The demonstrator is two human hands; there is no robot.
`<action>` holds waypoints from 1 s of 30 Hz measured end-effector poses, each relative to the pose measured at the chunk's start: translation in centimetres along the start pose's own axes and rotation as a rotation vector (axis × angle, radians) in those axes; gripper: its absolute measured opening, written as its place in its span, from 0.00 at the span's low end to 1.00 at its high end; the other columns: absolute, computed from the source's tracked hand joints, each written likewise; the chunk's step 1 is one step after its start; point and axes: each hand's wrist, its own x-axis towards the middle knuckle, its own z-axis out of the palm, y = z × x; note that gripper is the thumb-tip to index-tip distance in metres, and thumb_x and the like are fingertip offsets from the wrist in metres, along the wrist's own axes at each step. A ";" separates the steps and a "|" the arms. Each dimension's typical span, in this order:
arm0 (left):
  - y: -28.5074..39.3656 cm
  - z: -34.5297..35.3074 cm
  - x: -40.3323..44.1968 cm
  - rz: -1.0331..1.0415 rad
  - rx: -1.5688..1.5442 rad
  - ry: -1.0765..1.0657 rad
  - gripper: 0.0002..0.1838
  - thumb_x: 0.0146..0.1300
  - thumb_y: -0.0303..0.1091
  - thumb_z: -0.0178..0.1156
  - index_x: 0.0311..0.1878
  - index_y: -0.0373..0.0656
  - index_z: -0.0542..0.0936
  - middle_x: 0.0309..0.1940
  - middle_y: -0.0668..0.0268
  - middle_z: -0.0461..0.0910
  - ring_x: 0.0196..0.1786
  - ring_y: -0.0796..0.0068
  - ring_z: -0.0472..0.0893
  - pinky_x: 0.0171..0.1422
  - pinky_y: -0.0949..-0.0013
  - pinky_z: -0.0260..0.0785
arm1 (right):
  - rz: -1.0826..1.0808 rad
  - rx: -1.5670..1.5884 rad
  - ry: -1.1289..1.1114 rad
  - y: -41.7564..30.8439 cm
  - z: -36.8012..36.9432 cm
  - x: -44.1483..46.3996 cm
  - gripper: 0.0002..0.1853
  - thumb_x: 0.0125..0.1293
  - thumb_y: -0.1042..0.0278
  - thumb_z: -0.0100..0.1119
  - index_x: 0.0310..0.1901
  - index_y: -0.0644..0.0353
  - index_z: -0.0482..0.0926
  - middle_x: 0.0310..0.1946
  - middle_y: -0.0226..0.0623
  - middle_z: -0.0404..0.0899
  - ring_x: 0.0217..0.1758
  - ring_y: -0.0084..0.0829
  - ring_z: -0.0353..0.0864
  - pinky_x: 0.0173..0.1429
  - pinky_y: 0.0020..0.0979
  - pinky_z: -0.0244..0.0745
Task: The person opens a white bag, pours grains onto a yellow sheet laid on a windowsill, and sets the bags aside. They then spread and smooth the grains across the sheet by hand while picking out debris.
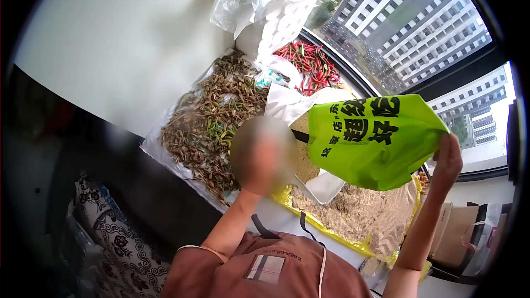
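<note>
A bright lime-green bag [359, 157] with black lettering is spread out in the air over the drying goods. My right hand [448, 157] grips its lower right corner, fingers closed on the fabric. My left hand [262, 157] is beside the bag's other end, near a black strap. A blurred patch covers that hand, so its fingers and anything in them are hidden. Below the bag lie a white cloth or sack [326, 186] and a bed of pale brown grain-like material [364, 209] on yellow plastic sheeting [314, 222].
Dried brownish-green pods or plant pieces [212, 105] cover a sheet at left. Red chilli peppers [312, 66] lie by the window. Clear plastic [248, 0] hangs over a white object at the back. Cardboard boxes [455, 232] stand at right; patterned fabric [121, 232] is at lower left.
</note>
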 end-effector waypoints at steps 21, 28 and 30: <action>-2.1 0.6 -1.4 0.103 -0.141 0.092 0.26 0.51 0.28 0.64 0.56 0.37 0.72 0.52 0.57 0.73 0.56 0.58 0.72 0.63 0.58 0.62 | 0.226 0.155 -0.110 3.5 -5.1 -1.0 0.12 0.70 0.62 0.52 0.45 0.61 0.78 0.19 0.17 0.63 0.19 0.08 0.53 0.21 0.15 0.45; -2.2 0.7 -1.1 0.148 -0.071 0.120 0.22 0.53 0.27 0.61 0.54 0.38 0.73 0.49 0.57 0.74 0.54 0.59 0.72 0.60 0.60 0.64 | 0.337 0.266 -0.075 6.2 -7.4 -2.1 0.11 0.69 0.64 0.53 0.45 0.61 0.78 0.19 0.17 0.64 0.20 0.10 0.54 0.24 0.16 0.47; -1.6 0.5 -2.2 0.008 -0.060 0.082 0.18 0.55 0.27 0.59 0.51 0.40 0.74 0.43 0.56 0.77 0.47 0.58 0.76 0.52 0.61 0.68 | 0.308 0.304 -0.025 5.2 -8.6 -1.8 0.11 0.69 0.65 0.53 0.45 0.62 0.79 0.20 0.18 0.65 0.21 0.10 0.55 0.25 0.16 0.47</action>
